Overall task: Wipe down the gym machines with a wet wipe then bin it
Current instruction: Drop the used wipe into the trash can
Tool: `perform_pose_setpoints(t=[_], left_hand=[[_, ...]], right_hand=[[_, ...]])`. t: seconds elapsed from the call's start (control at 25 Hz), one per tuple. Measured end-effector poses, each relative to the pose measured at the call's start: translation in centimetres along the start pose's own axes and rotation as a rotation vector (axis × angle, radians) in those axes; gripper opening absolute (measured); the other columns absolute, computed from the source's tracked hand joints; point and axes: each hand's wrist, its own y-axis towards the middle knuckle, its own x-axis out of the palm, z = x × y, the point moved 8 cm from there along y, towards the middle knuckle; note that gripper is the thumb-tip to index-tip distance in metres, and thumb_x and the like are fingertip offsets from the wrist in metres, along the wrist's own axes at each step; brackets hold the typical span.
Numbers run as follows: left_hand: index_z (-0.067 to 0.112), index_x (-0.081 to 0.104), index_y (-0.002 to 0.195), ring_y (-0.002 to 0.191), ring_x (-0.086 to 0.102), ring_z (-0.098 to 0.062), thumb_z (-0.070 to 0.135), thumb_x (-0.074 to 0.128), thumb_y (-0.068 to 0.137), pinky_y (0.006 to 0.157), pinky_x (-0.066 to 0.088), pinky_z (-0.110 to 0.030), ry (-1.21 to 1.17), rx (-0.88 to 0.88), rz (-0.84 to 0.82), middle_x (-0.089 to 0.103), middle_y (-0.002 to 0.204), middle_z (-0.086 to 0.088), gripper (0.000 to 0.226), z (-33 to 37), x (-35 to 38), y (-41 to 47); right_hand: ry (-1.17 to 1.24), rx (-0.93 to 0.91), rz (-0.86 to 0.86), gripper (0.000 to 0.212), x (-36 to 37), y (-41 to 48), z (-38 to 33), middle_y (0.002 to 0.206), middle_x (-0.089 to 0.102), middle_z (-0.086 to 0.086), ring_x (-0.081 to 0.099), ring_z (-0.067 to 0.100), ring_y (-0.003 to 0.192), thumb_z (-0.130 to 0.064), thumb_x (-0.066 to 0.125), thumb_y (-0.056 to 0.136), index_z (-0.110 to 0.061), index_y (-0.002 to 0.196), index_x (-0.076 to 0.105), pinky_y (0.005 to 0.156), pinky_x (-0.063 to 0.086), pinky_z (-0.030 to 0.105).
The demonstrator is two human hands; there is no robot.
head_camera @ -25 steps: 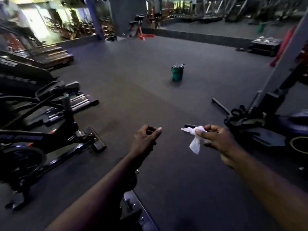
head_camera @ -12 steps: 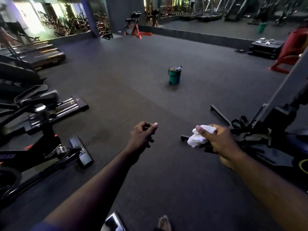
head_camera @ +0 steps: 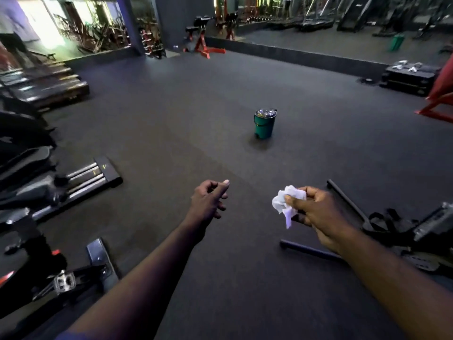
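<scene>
- The right hand (head_camera: 318, 214) is pinching the crumpled wet wipe (head_camera: 285, 204) between the thumb and the curled fingers. A loose tail of the wipe is hanging under the grip.
- The left hand (head_camera: 208, 202) is hovering to the left of the grip, near it. Its fingers are loosely curled and it is holding nothing.
- The green bin (head_camera: 264, 123) is standing on the floor (head_camera: 171, 119), well ahead of the grip and a little to its left. Its shiny lid seems to be lying closed, so the wipe is probably going to the bin now and is not yet inside.
- The pinch is taking only part of the wipe, so the wet tissue may be slipping out, or tearing at the hanging tail.
- The black frame bars (head_camera: 308, 251) are lying just below and to the right of the grip, so a foot may be catching on them.
- With the lid closed, a light wipe thrown from this far is likely landing on the lid or the floor.
</scene>
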Motion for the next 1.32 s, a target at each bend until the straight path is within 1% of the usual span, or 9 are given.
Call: perform_pose_setpoints(t=[0.12, 0.24, 0.32, 0.52, 0.68, 0.76, 0.92, 1.08, 1.32], left_hand=[[0.017, 0.064, 0.092, 0.064, 0.060, -0.020, 0.043, 0.073, 0.095, 0.051, 0.043, -0.029, 0.017, 0.054, -0.051, 0.068, 0.082, -0.001, 0.028, 3.7, 2.5, 7.9], [0.015, 0.065, 0.094, 0.065, 0.061, -0.019, 0.042, 0.072, 0.097, 0.051, 0.044, -0.029, 0.024, 0.071, -0.061, 0.068, 0.083, -0.001, 0.028, 5.2, 4.6, 17.2], [0.014, 0.065, 0.095, 0.065, 0.060, -0.020, 0.041, 0.071, 0.097, 0.050, 0.044, -0.029, 0.025, 0.069, -0.064, 0.067, 0.084, -0.002, 0.028, 5.8, 6.3, 24.3], [0.013, 0.063, 0.095, 0.062, 0.059, -0.018, 0.037, 0.071, 0.098, 0.048, 0.043, -0.027, 0.032, 0.045, -0.010, 0.067, 0.086, -0.005, 0.026, 9.6, 8.2, 39.7], [0.011, 0.064, 0.099, 0.062, 0.059, -0.017, 0.038, 0.070, 0.099, 0.049, 0.043, -0.027, 0.035, 0.046, 0.030, 0.068, 0.086, -0.004, 0.027, 12.3, 5.9, 50.8], [0.011, 0.065, 0.099, 0.062, 0.060, -0.016, 0.039, 0.070, 0.099, 0.049, 0.043, -0.027, 0.014, 0.052, 0.067, 0.068, 0.086, -0.003, 0.028, 12.7, 3.8, 56.3], [0.011, 0.065, 0.098, 0.060, 0.059, -0.015, 0.039, 0.070, 0.098, 0.048, 0.043, -0.026, -0.018, 0.045, 0.095, 0.068, 0.085, -0.003, 0.028, 11.9, -0.6, 70.7], [0.014, 0.064, 0.095, 0.061, 0.059, -0.016, 0.039, 0.069, 0.099, 0.049, 0.042, -0.026, 0.006, 0.056, 0.002, 0.068, 0.086, -0.003, 0.026, 14.6, -1.9, 84.8], [0.015, 0.066, 0.094, 0.064, 0.062, -0.017, 0.044, 0.070, 0.097, 0.052, 0.045, -0.029, 0.107, 0.029, -0.171, 0.071, 0.087, -0.003, 0.030, 18.0, 3.3, 104.9]], right_hand=[[0.037, -0.041, -0.010, 0.028, 0.0, 8.2, -2.9, 0.105, 0.077, 0.023, 0.075, 0.032, 0.092, -0.014, 0.077, 0.093, 0.005, 0.113, 0.068, 0.088, 0.061, 0.046], [0.066, -0.075, -0.008, 0.024, -0.2, 17.6, -5.1, 0.103, 0.078, 0.019, 0.077, 0.031, 0.090, -0.015, 0.075, 0.095, 0.002, 0.111, 0.071, 0.073, 0.060, 0.040], [0.062, -0.073, -0.011, 0.024, -0.5, 25.1, -5.8, 0.099, 0.078, 0.018, 0.075, 0.031, 0.078, -0.016, 0.076, 0.094, 0.001, 0.110, 0.070, 0.065, 0.056, 0.039], [0.037, -0.031, -0.035, 0.018, 0.8, 42.7, -10.2, 0.093, 0.077, 0.015, 0.067, 0.016, 0.064, -0.007, 0.072, 0.096, 0.001, 0.111, 0.066, 0.058, 0.057, 0.029], [0.008, -0.043, -0.207, 0.034, 7.8, 54.1, -14.8, 0.087, 0.072, 0.010, 0.068, 0.013, 0.068, 0.006, 0.079, 0.068, 0.005, 0.100, 0.067, 0.062, 0.059, 0.026], [0.010, -0.047, -0.233, 0.032, 11.1, 59.4, -15.6, 0.083, 0.067, 0.009, 0.071, 0.017, 0.071, 0.012, 0.078, 0.066, 0.003, 0.094, 0.066, 0.062, 0.059, 0.026], [-0.020, 0.008, -0.153, 0.024, 16.7, 72.9, -15.0, 0.084, 0.069, 0.011, 0.069, 0.019, 0.074, 0.020, 0.065, 0.084, -0.002, 0.095, 0.069, 0.067, 0.061, 0.028], [-0.003, 0.071, -0.031, 0.024, 18.5, 84.4, -16.6, 0.104, 0.078, 0.017, 0.075, 0.022, 0.081, 0.008, 0.073, 0.088, -0.003, 0.109, 0.070, 0.069, 0.062, 0.029], [0.068, 0.081, 0.148, 0.019, 17.9, 100.0, -20.2, 0.096, 0.078, 0.010, 0.073, 0.018, 0.076, -0.003, 0.077, 0.089, -0.006, 0.107, 0.070, 0.057, 0.059, 0.025]])
